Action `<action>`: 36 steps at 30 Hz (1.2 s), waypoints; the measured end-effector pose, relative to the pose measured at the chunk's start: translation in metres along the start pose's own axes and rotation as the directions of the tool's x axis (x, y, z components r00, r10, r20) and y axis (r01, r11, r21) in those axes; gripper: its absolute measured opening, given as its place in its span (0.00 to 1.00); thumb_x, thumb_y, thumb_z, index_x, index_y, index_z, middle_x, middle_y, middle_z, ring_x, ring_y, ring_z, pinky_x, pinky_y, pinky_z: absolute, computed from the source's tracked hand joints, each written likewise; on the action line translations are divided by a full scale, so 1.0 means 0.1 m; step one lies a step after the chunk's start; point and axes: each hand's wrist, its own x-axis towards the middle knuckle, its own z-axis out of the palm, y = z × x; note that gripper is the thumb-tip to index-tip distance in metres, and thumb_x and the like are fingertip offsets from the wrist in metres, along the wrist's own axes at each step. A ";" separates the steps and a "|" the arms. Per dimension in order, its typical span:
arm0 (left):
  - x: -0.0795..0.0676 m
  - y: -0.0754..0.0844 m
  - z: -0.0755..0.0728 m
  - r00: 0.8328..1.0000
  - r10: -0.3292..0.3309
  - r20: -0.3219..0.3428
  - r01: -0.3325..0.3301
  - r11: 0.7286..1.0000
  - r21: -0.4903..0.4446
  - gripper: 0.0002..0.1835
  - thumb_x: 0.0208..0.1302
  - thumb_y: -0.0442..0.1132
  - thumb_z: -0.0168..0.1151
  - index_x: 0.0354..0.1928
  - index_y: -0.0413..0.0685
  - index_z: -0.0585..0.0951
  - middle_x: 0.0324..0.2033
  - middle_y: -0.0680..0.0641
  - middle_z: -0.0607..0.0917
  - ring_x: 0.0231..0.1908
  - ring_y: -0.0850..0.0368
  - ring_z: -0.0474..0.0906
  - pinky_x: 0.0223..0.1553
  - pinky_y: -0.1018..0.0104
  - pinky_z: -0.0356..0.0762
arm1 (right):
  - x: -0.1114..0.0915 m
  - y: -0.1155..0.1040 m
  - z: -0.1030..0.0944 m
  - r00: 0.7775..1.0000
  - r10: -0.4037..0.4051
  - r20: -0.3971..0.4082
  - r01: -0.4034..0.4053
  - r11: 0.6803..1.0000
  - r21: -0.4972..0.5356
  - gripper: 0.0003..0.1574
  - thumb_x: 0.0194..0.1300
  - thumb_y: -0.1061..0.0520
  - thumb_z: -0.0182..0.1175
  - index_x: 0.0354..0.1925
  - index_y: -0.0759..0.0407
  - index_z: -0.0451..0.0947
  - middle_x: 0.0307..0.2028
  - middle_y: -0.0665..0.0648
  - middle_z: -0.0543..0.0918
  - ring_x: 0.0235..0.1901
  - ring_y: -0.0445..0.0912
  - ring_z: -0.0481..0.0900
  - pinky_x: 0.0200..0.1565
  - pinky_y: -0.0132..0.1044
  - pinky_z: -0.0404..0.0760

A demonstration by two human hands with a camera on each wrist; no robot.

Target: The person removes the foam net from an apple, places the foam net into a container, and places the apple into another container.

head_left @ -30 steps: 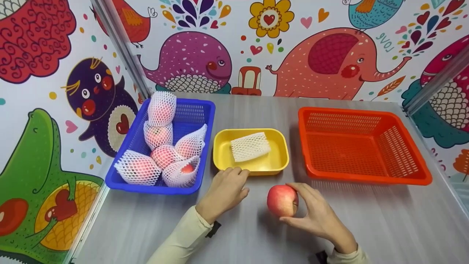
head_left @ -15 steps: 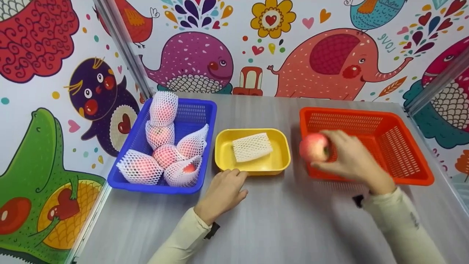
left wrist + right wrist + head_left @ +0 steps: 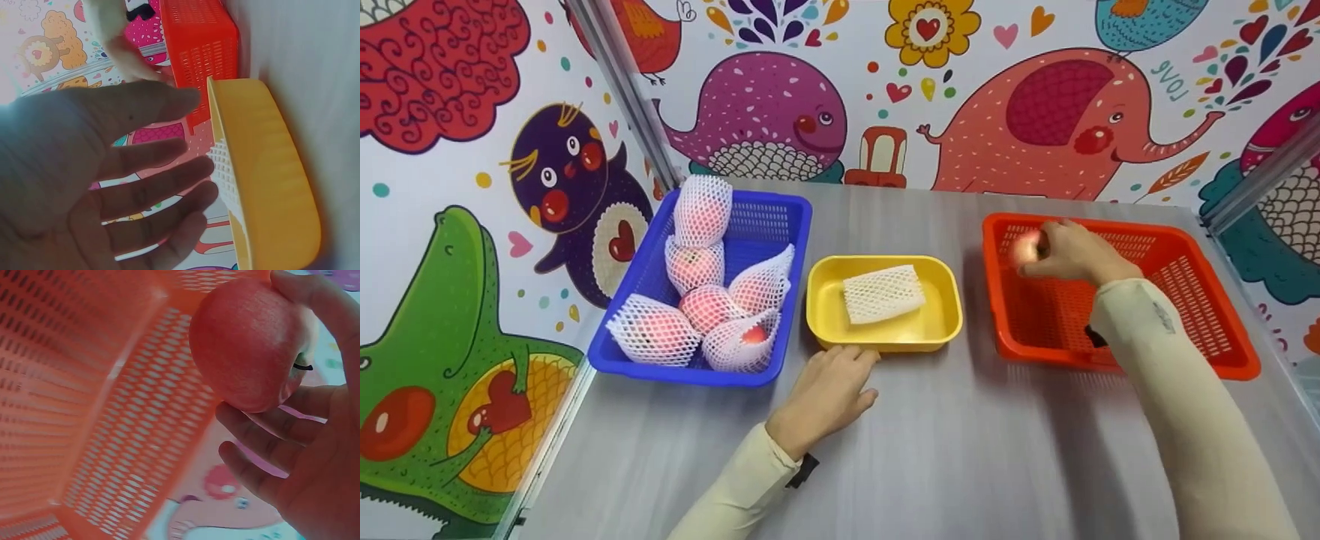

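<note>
My right hand point(image 3: 1072, 251) grips a bare red apple point(image 3: 244, 346) between thumb and fingers, over the left part of the orange-red basket point(image 3: 1117, 360). The apple's dark stem faces the palm in the right wrist view. My left hand point(image 3: 829, 394) is by the near rim of the yellow tub point(image 3: 885, 347), holding nothing, its fingers loosely bent in the left wrist view. A white foam net sleeve point(image 3: 883, 294) lies in the tub. To the left, a blue basket point(image 3: 682, 375) contains several apples in foam nets point(image 3: 656, 330).
The three containers stand in a row on a grey table point(image 3: 930, 450). Printed wall panels point(image 3: 915, 150) rise behind and at the sides, with metal corner posts point(image 3: 622, 90). My right forearm point(image 3: 1192, 405) crosses the orange-red basket's near rim.
My right hand has carried the apple from the table's front, up and right, over the orange-red basket. The left hand stays by the tub. The head view has shifted slightly.
</note>
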 end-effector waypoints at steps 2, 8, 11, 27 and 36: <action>0.00 0.02 0.01 1.000 -0.004 0.018 0.004 1.000 -0.005 0.18 0.58 0.45 0.74 0.47 0.45 0.83 0.39 0.48 0.84 0.39 0.50 0.81 0.40 0.57 0.80 | 0.08 0.08 0.07 0.997 0.041 0.066 -0.043 0.999 0.028 0.42 0.56 0.39 0.72 0.53 0.67 0.69 0.43 0.64 0.76 0.43 0.59 0.73 0.47 0.56 0.77; -0.01 0.04 0.05 0.999 0.006 0.038 -0.005 1.000 -0.028 0.19 0.59 0.46 0.72 0.49 0.45 0.82 0.39 0.48 0.84 0.38 0.50 0.81 0.40 0.57 0.80 | 0.21 0.23 0.26 0.960 0.163 0.226 -0.184 0.980 0.076 0.42 0.57 0.38 0.72 0.53 0.66 0.68 0.42 0.64 0.76 0.46 0.60 0.72 0.50 0.57 0.75; 0.00 0.04 0.06 0.999 0.008 0.038 -0.007 0.999 -0.033 0.19 0.59 0.45 0.72 0.49 0.45 0.82 0.39 0.48 0.84 0.38 0.51 0.81 0.39 0.57 0.79 | 0.22 0.25 0.30 0.946 0.212 0.246 -0.237 0.968 0.078 0.43 0.56 0.36 0.72 0.53 0.65 0.67 0.43 0.64 0.75 0.46 0.60 0.71 0.50 0.57 0.75; 0.03 0.01 0.05 0.999 0.030 0.030 -0.030 0.999 -0.022 0.18 0.58 0.45 0.73 0.47 0.46 0.82 0.38 0.49 0.84 0.38 0.50 0.81 0.40 0.57 0.79 | -0.29 -0.24 -0.07 0.999 0.031 0.032 -0.029 0.999 -0.033 0.60 0.63 0.29 0.61 0.72 0.70 0.56 0.66 0.76 0.63 0.61 0.70 0.64 0.59 0.70 0.64; 0.07 0.00 0.03 0.999 0.034 0.040 -0.032 0.999 -0.036 0.18 0.58 0.45 0.73 0.47 0.45 0.82 0.39 0.48 0.84 0.39 0.51 0.81 0.40 0.57 0.79 | -0.74 -0.62 0.14 0.977 -0.129 -0.172 0.110 0.987 -0.116 0.47 0.61 0.43 0.70 0.67 0.68 0.65 0.53 0.71 0.75 0.48 0.66 0.75 0.51 0.64 0.75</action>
